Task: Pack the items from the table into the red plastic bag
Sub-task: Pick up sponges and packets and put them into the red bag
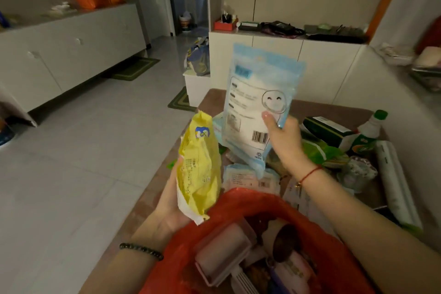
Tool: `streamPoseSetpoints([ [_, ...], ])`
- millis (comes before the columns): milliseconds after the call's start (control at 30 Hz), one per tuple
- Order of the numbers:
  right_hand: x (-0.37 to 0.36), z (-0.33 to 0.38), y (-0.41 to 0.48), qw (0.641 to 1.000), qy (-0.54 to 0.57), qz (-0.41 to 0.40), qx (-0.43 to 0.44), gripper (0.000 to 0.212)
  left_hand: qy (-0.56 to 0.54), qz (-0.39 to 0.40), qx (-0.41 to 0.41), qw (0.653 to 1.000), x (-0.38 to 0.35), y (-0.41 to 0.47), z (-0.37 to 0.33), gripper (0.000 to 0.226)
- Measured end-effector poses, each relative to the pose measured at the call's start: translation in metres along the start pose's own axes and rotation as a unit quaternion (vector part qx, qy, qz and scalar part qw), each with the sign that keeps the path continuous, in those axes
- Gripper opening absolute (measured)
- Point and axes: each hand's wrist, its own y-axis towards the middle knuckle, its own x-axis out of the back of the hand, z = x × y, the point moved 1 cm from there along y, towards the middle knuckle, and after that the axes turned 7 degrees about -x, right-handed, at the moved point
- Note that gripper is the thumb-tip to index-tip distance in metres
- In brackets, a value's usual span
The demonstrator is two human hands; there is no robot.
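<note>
The red plastic bag (214, 207) gapes open at the bottom centre, holding a pink lint roller (224, 248) and several other items. My left hand (171, 207) grips a crumpled yellow packet (200, 167) just left of the bag's rim. My right hand (284, 138) holds a light blue pouch (257, 93) with a smiley face upright above the table. A flat pale blue pack (248, 176) lies on the table beyond the bag.
On the brown table (334, 107) to the right lie a green box (327, 129), a green-capped bottle (367, 131), a green packet (322, 150), a clear lidded container (358, 172) and a long white roll (396, 186). White cabinets stand behind; tiled floor lies left.
</note>
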Motion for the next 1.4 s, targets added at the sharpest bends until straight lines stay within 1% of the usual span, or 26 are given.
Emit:
streamPoseSetpoints([
  [33, 0.015, 0.008, -0.006, 0.999, 0.041, -0.016, -0.002, 0.017, -0.016, 0.038, 0.052, 0.998, -0.008, -0.009, 0.002, 0.023],
  [67, 0.029, 0.014, -0.014, 0.997, 0.076, -0.029, -0.007, 0.014, 0.036, 0.061, 0.102, 0.992, -0.011, -0.019, 0.008, 0.045],
  [100, 0.043, 0.02, -0.023, 0.994, 0.104, -0.043, -0.009, 0.013, 0.097, 0.085, 0.145, 0.981, -0.007, -0.026, 0.021, 0.053],
  [167, 0.068, 0.027, -0.043, 0.988, 0.14, -0.068, -0.008, 0.019, 0.266, 0.106, 0.175, 0.942, -0.006, -0.041, 0.041, 0.046],
  [267, 0.097, 0.03, -0.074, 0.986, 0.136, -0.101, -0.014, 0.016, 0.466, 0.157, 0.144, 0.859, -0.003, -0.052, 0.064, 0.033],
  [367, 0.12, 0.031, -0.105, 0.983, 0.115, -0.144, -0.021, 0.011, 0.618, 0.19, 0.117, 0.754, -0.004, -0.061, 0.081, 0.038],
  [433, 0.126, 0.036, -0.126, 0.984, 0.084, -0.157, 0.016, 0.014, 0.649, 0.222, 0.101, 0.721, -0.008, -0.066, 0.09, 0.033],
  [500, 0.121, 0.035, -0.15, 0.987, 0.025, -0.141, 0.076, 0.015, 0.657, 0.244, 0.076, 0.709, -0.011, -0.069, 0.098, 0.029],
  [533, 0.116, 0.032, -0.164, 0.986, -0.017, -0.122, 0.114, 0.017, 0.66, 0.248, 0.049, 0.707, -0.014, -0.068, 0.1, 0.035],
  [600, 0.102, 0.023, -0.194, 0.971, -0.132, -0.068, 0.187, 0.039, 0.701, 0.258, -0.031, 0.664, -0.018, -0.071, 0.099, 0.042],
  [667, 0.09, 0.009, -0.218, 0.943, -0.217, 0.032, 0.25, 0.054, 0.763, 0.237, -0.217, 0.56, -0.016, -0.071, 0.087, 0.03],
  [700, 0.086, 0.001, -0.227, 0.925, -0.248, 0.072, 0.28, 0.047, 0.803, 0.243, -0.239, 0.489, -0.012, -0.07, 0.082, 0.038],
  [733, 0.083, -0.008, -0.235, 0.904, -0.283, 0.095, 0.305, 0.035, 0.863, 0.233, -0.24, 0.379, -0.002, -0.065, 0.075, 0.049],
  [800, 0.079, -0.021, -0.244, 0.873, -0.354, 0.114, 0.315, 0.033, 0.931, 0.158, -0.132, 0.302, 0.023, -0.055, 0.057, 0.059],
  [833, 0.078, -0.025, -0.247, 0.866, -0.377, 0.135, 0.299, 0.034, 0.943, 0.119, -0.064, 0.302, 0.033, -0.049, 0.044, 0.061],
  [900, 0.076, -0.03, -0.251, 0.854, -0.407, 0.186, 0.267, 0.03, 0.948, 0.069, -0.07, 0.301, 0.05, -0.039, 0.024, 0.07],
  [933, 0.075, -0.035, -0.252, 0.844, -0.42, 0.2, 0.267, 0.024, 0.942, 0.054, -0.072, 0.324, 0.052, -0.038, 0.014, 0.072],
  [967, 0.073, -0.038, -0.253, 0.834, -0.44, 0.214, 0.253, 0.024, 0.924, 0.04, -0.051, 0.377, 0.054, -0.036, 0.004, 0.068],
  [1033, 0.068, -0.045, -0.255, 0.806, -0.491, 0.248, 0.217, 0.031, 0.847, 0.051, -0.037, 0.527, 0.057, -0.03, -0.009, 0.037],
  [1067, 0.064, -0.049, -0.253, 0.797, -0.51, 0.254, 0.201, 0.037, 0.805, 0.054, -0.038, 0.59, 0.055, -0.029, -0.013, 0.025],
  [1133, 0.056, -0.046, -0.251, 0.78, -0.545, 0.268, 0.154, 0.054, 0.722, 0.042, -0.07, 0.687, 0.048, -0.027, -0.02, 0.024],
  [1200, 0.048, -0.042, -0.246, 0.751, -0.579, 0.289, 0.133, 0.06, 0.654, 0.038, -0.1, 0.749, 0.038, -0.023, -0.023, 0.03],
  [1267, 0.035, -0.047, -0.242, 0.735, -0.545, 0.386, 0.115, 0.067, 0.625, 0.081, -0.115, 0.768, 0.026, -0.022, -0.024, 0.031],
  [1300, 0.027, -0.049, -0.24, 0.741, -0.51, 0.427, 0.09, 0.071, 0.621, 0.115, -0.11, 0.767, 0.02, -0.022, -0.025, 0.03],
  [1333, 0.02, -0.05, -0.236, 0.746, -0.488, 0.446, 0.084, 0.073, 0.633, 0.156, -0.098, 0.752, 0.015, -0.023, -0.027, 0.029],
  [1400, 0.014, -0.041, -0.224, 0.766, -0.444, 0.455, 0.094, 0.062, 0.684, 0.238, -0.068, 0.686, 0.01, -0.024, -0.032, 0.025],
])
